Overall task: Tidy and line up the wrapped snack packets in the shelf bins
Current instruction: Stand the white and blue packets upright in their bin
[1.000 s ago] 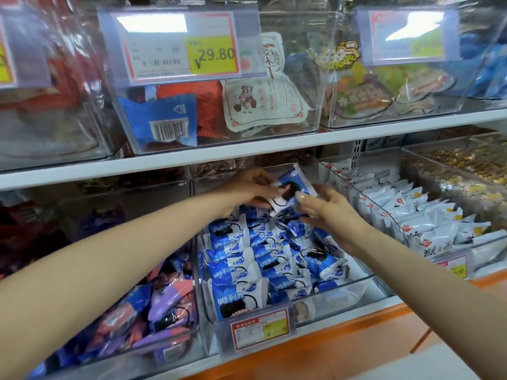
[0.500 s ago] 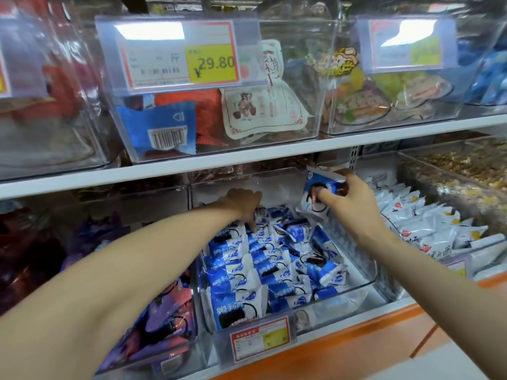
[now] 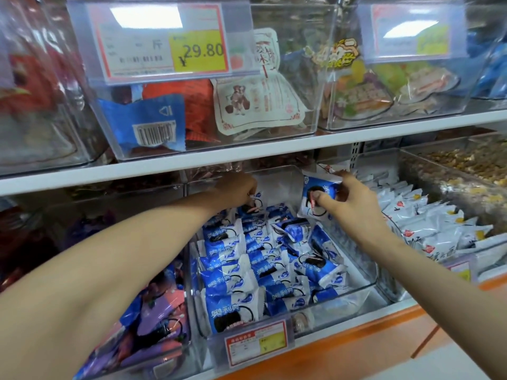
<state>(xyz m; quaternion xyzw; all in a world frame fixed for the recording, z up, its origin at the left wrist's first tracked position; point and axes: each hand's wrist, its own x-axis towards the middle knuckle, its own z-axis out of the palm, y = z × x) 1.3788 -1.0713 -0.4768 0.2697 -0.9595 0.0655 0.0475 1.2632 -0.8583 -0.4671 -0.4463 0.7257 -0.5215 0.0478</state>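
The right hand (image 3: 354, 204) pinches a packet (image 3: 315, 197) (thumb on its face) above the back right corner of the bin (image 3: 344, 300). The left hand (image 3: 237, 187), fingers curled, seems to nip a rear packet (image 3: 253, 205) lying in the bin.

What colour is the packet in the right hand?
Blue and white packet with a dark cookie picture; head view.
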